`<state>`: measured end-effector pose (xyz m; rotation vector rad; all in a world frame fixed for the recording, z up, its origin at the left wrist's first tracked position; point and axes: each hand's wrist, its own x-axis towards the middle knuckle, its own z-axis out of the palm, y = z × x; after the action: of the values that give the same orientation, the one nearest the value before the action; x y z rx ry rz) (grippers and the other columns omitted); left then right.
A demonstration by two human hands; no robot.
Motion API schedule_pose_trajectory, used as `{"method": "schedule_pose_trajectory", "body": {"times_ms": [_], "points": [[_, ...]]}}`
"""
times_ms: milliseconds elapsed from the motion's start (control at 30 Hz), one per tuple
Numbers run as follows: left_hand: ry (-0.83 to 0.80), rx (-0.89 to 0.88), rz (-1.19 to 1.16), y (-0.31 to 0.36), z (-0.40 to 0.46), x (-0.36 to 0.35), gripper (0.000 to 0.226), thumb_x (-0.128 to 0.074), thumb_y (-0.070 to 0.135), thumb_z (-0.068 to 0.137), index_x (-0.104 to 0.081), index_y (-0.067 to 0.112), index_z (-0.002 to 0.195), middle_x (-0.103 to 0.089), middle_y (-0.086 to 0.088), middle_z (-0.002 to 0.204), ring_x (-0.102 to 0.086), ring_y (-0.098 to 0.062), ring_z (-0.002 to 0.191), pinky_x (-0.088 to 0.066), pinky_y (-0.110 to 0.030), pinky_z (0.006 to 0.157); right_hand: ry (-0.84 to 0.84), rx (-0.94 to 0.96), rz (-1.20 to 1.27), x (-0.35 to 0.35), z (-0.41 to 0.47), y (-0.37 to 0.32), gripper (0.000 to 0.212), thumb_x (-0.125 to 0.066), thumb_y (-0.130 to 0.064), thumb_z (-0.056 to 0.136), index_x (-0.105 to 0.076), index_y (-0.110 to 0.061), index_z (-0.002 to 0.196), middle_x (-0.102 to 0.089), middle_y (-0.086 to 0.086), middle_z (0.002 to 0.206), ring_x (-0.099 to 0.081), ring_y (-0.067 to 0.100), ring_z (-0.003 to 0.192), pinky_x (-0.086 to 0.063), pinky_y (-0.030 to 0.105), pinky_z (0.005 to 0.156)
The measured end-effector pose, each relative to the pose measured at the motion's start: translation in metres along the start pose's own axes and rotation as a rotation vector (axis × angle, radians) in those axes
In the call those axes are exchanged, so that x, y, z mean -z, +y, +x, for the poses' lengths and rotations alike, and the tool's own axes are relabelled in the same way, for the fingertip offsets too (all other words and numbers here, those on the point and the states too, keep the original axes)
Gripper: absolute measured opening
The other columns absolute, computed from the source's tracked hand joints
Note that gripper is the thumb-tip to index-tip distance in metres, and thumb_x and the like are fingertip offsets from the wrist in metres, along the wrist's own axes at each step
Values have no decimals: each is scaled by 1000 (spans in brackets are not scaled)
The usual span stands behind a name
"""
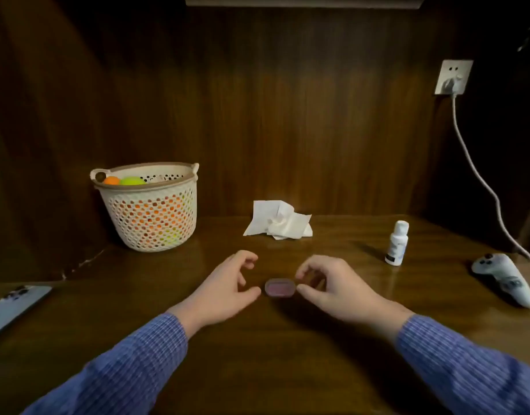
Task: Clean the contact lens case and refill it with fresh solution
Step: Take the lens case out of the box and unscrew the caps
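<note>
My left hand (228, 284) and right hand (326, 284) flank the lens case (280, 287) on the desk (272, 348), fingers loosely curled, holding nothing. Tiny case could skid when pinched; solution bottle (397, 242) sits right of it.

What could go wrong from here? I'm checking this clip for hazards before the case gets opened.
1. The small purple oval lens case lies loose on the glossy wooden desk between the left hand and right hand; it may slide.
2. The white solution bottle stands upright beside the right arm; a reach might topple it.
</note>
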<state>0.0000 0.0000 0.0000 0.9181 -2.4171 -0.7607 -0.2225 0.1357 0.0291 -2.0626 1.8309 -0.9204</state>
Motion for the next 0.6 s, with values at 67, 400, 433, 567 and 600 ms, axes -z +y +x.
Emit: {"method": "schedule_pose_trajectory", "body": {"times_ms": [67, 400, 433, 567, 600], "points": [[-83, -10, 52, 1, 11, -9, 72, -74, 44, 86, -32, 47, 144, -51, 20, 132, -61, -1, 97, -52, -17, 72, 21, 8, -120, -9, 13, 9, 14, -74, -29, 91, -70, -30, 104, -62, -16, 107, -64, 3, 92, -59, 28, 83], [-113, -50, -32, -17, 40, -41, 45, -74, 47, 84, -40, 61, 111, -55, 32, 108, -56, 6, 99, -54, -23, 79, -102, 194, -305, -33, 42, 42, 23, -66, -49, 91, -72, -31, 104, -55, -20, 109, -60, 2, 88, -56, 21, 77], [-107, -48, -52, -18, 41, -42, 46, -74, 48, 83, -41, 61, 112, -55, 32, 107, -57, 4, 98, -55, -23, 78, -102, 215, -319, -33, 44, 41, 24, -65, -49, 91, -73, -30, 102, -57, -18, 107, -60, 4, 85, -55, 20, 75], [-90, -61, -110, -21, 46, -45, 56, -78, 46, 77, -40, 59, 116, -62, 24, 103, -62, -4, 93, -53, -19, 74, -148, 279, -438, -29, 48, 31, 30, -57, -42, 92, -76, -20, 99, -64, -6, 105, -63, 15, 78, -52, 29, 68], [-91, -69, -118, -22, 48, -45, 57, -79, 44, 76, -40, 58, 116, -64, 21, 102, -63, -7, 91, -52, -17, 73, -172, 292, -482, -29, 50, 27, 32, -55, -41, 92, -75, -18, 102, -64, -2, 107, -64, 21, 80, -53, 34, 69]]}}
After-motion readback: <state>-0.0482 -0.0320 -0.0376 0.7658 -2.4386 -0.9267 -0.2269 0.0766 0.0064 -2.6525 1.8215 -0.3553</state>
